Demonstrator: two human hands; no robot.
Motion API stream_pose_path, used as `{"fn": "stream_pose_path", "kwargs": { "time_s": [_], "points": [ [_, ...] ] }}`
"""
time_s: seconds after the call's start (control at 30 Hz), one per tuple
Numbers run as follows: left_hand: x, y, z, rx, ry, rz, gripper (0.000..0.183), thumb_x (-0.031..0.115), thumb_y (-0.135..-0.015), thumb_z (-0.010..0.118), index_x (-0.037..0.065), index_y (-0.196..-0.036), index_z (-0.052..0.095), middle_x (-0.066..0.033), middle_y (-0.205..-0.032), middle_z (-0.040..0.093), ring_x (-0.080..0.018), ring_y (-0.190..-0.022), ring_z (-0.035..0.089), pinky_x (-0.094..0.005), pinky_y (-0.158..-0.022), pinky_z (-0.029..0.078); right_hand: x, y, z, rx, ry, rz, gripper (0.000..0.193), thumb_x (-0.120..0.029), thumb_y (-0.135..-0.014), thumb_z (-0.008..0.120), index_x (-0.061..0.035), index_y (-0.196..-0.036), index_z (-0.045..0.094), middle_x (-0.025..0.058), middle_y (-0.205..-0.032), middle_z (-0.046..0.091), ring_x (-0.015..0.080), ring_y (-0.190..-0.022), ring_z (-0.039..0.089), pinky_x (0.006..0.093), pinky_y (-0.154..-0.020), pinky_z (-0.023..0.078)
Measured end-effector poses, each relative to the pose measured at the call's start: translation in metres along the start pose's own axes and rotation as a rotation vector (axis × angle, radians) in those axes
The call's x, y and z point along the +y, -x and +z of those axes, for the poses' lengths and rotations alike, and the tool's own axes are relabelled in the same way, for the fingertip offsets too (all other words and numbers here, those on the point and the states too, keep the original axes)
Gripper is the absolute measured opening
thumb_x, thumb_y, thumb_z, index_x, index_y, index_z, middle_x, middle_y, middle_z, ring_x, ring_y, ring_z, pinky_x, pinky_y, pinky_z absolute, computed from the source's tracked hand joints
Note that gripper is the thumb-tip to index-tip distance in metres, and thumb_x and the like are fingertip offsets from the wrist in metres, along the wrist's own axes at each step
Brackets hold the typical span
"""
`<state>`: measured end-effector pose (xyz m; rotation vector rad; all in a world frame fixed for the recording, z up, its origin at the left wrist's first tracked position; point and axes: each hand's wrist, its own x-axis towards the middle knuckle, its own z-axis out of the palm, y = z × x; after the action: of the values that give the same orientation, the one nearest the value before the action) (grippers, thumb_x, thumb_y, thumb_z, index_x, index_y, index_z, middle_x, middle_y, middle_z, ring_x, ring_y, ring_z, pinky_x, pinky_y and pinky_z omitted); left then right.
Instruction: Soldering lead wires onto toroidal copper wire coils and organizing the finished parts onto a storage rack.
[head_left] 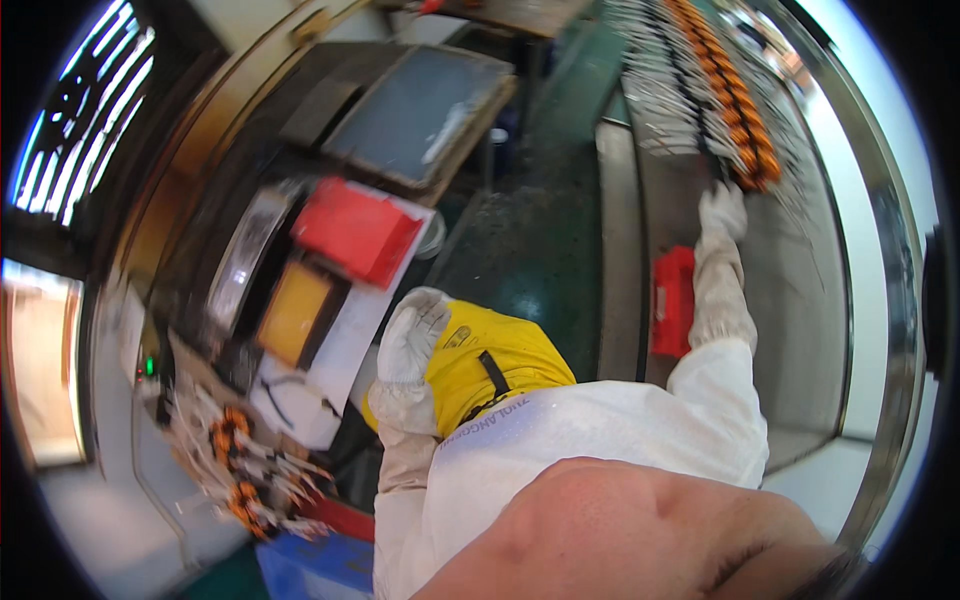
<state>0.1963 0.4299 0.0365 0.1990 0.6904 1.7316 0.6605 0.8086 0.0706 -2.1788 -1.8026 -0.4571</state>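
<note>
My right hand (722,214), in a white glove, reaches forward to the near end of a long row of orange and black wound coils (735,110) with many white wire leads. Its fingertips are at or just short of the last coils; blur hides whether they grip one. My left hand (410,335), also in a white glove, is beside my yellow lower garment (500,355). Its fingers are loosely bent and apart, with nothing seen in them.
Below my right forearm sits a red bin (673,300) on a grey metal surface (790,340). To the left are a red box (357,230), a yellow block (295,313), a grey-topped unit (415,115) and more wired coils (240,470). A blue crate (315,570) stands lower left.
</note>
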Motion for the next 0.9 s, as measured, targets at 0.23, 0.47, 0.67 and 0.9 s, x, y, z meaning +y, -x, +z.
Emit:
{"fn": "stream_pose_path", "kwargs": {
  "time_s": [0.23,0.47,0.67,0.9],
  "points": [
    [0.017,0.055,-0.047,0.071,0.087,0.102,0.023,0.021,-0.095,0.056,0.003,-0.108,0.063,-0.0134,-0.104,0.068,-0.0278,-0.093,0.064,-0.0411,-0.086,0.052,-0.071,0.086,0.117,-0.532,-0.671,-0.558,0.030,-0.019,-0.090,0.059,-0.0040,-0.116,0.063,0.0184,-0.112,0.066,0.0322,-0.106,0.063,0.0388,-0.094,0.048],
    [0.028,0.098,-0.031,0.317,-0.113,0.200,0.024,0.020,-0.096,0.056,0.002,-0.110,0.062,-0.0126,-0.104,0.067,-0.0249,-0.092,0.065,-0.0378,-0.084,0.051,-0.260,0.267,0.013,-1.624,-1.552,-0.447,0.028,-0.013,-0.096,0.057,0.0027,-0.120,0.059,0.0142,-0.115,0.065,0.0260,-0.102,0.066,0.0341,-0.092,0.052],
    [0.019,0.158,-0.060,0.468,-0.052,0.385,0.019,0.017,-0.096,0.055,0.005,-0.108,0.063,-0.0092,-0.099,0.067,-0.0191,-0.087,0.065,-0.0332,-0.081,0.053,-0.313,0.364,0.008,-2.105,-1.730,-0.254,0.031,-0.022,-0.095,0.060,-0.0039,-0.121,0.059,0.0124,-0.107,0.066,0.0260,-0.093,0.067,0.0429,-0.088,0.054],
    [-0.013,0.204,-0.065,0.810,0.057,0.476,0.019,0.016,-0.096,0.055,0.008,-0.110,0.063,-0.0087,-0.105,0.066,-0.0198,-0.094,0.064,-0.0338,-0.085,0.053,-0.306,0.386,0.039,-2.256,-1.587,0.336,0.025,-0.019,-0.095,0.059,-0.0077,-0.118,0.061,0.0115,-0.107,0.065,0.0300,-0.102,0.064,0.0516,-0.093,0.053]
  ]
}}
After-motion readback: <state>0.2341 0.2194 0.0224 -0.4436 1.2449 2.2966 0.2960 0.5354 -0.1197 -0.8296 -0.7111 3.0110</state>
